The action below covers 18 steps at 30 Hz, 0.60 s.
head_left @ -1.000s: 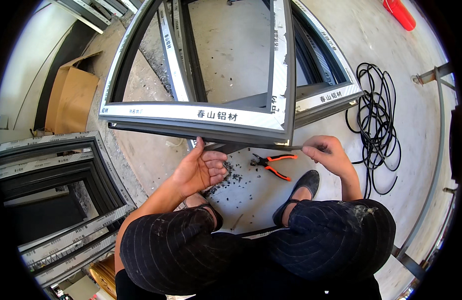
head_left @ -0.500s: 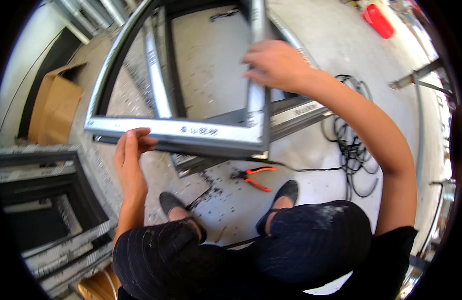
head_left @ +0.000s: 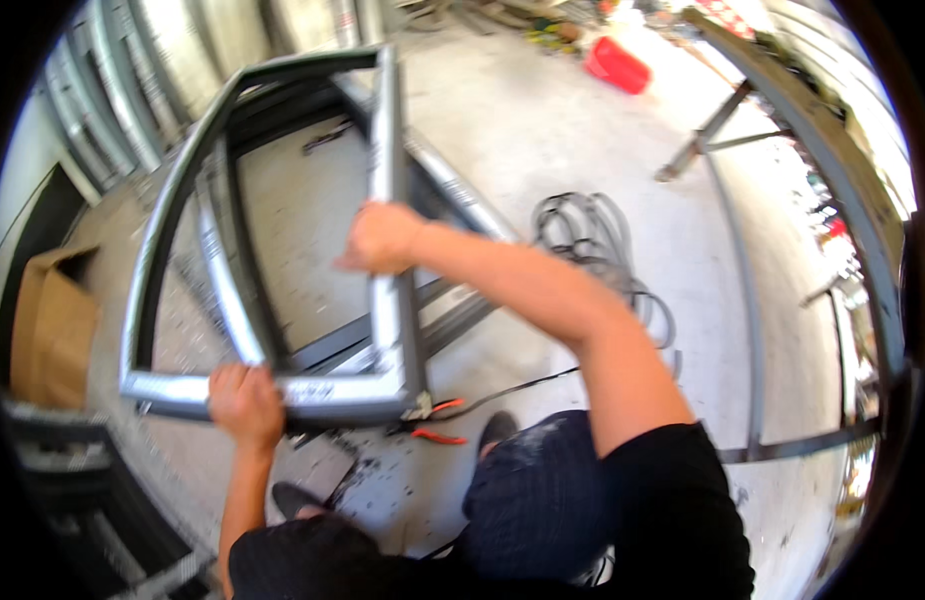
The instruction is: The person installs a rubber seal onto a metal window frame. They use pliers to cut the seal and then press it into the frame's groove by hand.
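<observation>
A rectangular window frame (head_left: 386,325), dark grey with silvery film on its bars, is held up in front of me. My left hand (head_left: 246,405) is wrapped round its near bar, left of the middle. My right hand (head_left: 382,238) closes round the right-hand bar, about halfway along; its fingertips are blurred. Beneath lies a second, similar frame (head_left: 457,190), turned at an angle and partly covered by the upper one. Orange-handled pliers (head_left: 439,437) lie on the floor by the held frame's near right corner, their jaws hidden.
Coiled black cable (head_left: 592,240) lies on the floor to the right. Beyond it stands a metal stand (head_left: 832,130). A red bucket-like container (head_left: 617,66) is far off. At left are a cardboard box (head_left: 57,330) and stacked dark frames (head_left: 82,490). Long profiles (head_left: 122,90) lean at the back left.
My left hand has gone from fingers loosely at the near bar to a grip round it. My right hand has closed on the right-hand bar. The view has swung to the right.
</observation>
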Available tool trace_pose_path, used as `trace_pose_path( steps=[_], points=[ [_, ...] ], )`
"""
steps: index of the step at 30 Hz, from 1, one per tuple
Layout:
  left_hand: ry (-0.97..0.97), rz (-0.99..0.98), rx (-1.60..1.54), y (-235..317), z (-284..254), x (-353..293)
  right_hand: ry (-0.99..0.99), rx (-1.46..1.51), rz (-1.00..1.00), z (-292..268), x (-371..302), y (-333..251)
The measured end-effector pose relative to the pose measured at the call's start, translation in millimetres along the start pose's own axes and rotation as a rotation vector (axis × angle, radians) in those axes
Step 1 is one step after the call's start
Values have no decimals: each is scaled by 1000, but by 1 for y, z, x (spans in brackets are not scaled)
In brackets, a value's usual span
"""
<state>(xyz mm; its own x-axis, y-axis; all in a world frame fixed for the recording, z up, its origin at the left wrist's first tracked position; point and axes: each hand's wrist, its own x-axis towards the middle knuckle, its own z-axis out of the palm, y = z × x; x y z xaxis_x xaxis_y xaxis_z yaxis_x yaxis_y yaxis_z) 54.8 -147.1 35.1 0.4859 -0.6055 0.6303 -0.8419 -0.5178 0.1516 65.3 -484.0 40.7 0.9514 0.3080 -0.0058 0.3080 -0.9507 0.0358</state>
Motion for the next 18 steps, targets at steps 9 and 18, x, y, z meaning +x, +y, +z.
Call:
trace_pose_path(
  steps=[9, 18],
  points=[
    [-74, 88, -275, -78, -34, -64, 302, 175, 89, -4, -42, -115],
    [-276, -171, -49, -232, -21, -26, 191, 323, 242, -8, 28, -147]
  ],
)
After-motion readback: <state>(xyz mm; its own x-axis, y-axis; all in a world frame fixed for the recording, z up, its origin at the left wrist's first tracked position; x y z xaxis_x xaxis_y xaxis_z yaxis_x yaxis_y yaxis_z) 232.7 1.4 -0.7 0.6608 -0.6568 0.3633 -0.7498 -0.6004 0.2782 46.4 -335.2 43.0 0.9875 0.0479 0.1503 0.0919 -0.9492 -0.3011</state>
